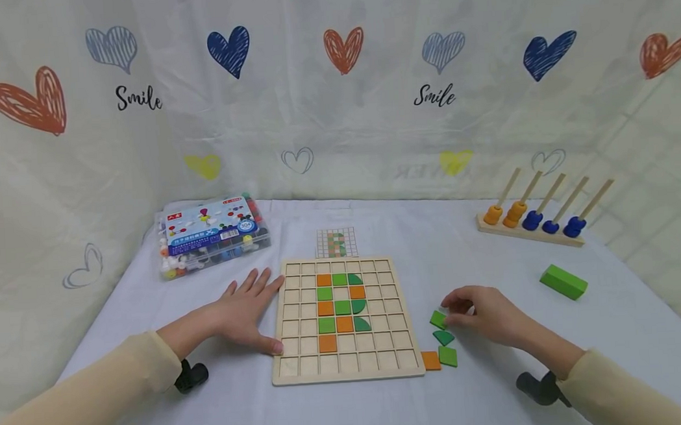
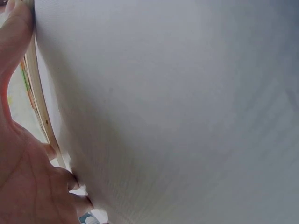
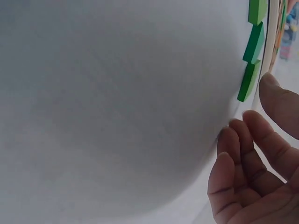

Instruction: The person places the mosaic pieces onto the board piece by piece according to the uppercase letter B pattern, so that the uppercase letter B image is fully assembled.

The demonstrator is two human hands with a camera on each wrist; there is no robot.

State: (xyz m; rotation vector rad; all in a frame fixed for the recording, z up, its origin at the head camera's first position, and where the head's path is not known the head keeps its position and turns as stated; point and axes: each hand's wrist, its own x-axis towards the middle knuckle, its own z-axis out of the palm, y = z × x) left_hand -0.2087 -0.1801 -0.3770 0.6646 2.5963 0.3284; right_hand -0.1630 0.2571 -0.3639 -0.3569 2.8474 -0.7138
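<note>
A wooden grid board (image 1: 401, 300) lies mid-table with orange squares, light green squares and dark green quarter-round tiles set in several cells. My left hand (image 1: 244, 316) spreads its straight fingers along the board's left side, thumb on the lower left edge. To the right of the board, my right hand (image 1: 487, 314) reaches its thumb and bent fingers over a light green square tile (image 1: 437, 319). In the right wrist view a gap shows between thumb and fingers, beside that tile (image 3: 249, 81). Below it lie a dark green quarter-round tile (image 1: 443, 337), another light green square (image 1: 447, 356) and an orange square (image 1: 431, 361).
A small printed pattern card (image 1: 335, 235) sits behind the board. At the back left is a clear plastic box (image 1: 216, 236) of coloured parts. A peg stand with beads (image 1: 529, 228) and a green block (image 1: 564, 281) are on the right.
</note>
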